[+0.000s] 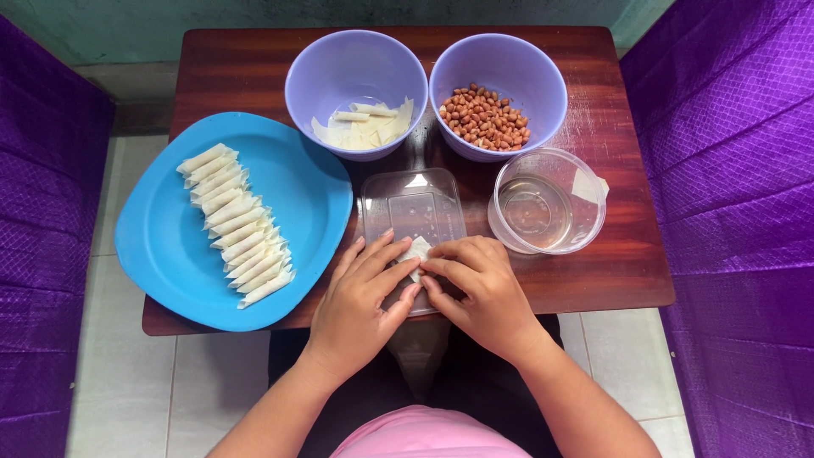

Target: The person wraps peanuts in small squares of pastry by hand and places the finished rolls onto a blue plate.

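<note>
Hands meet over a clear flat plastic lid (413, 206) lying at the middle of the wooden table (619, 271), and that lid serves as the landmark for everything else. On its near end, the left hand (365, 298) and the right hand (479, 293) both press their fingertips onto a small pale wrapper piece (416, 249), pinching and folding it between them; neither hand is spread wide, and the fingers of both curl in close around the piece (only a little of it shows between them).

Left of the lid sits a blue plate (170, 246) with a row of rolled white wrappers (237, 225) laid side by side in an overlapping line. Beyond the lid and a little left stands a lilac bowl (315, 76) holding loose flat wrapper strips (365, 127). Beyond it and to the right stands a second lilac bowl (543, 76) with red-brown peanuts (483, 117). Just right of the lid is a clear round tub (547, 202) that looks to hold a clear liquid.

Purple cushioned seats (738, 170) flank the table on both sides.
</note>
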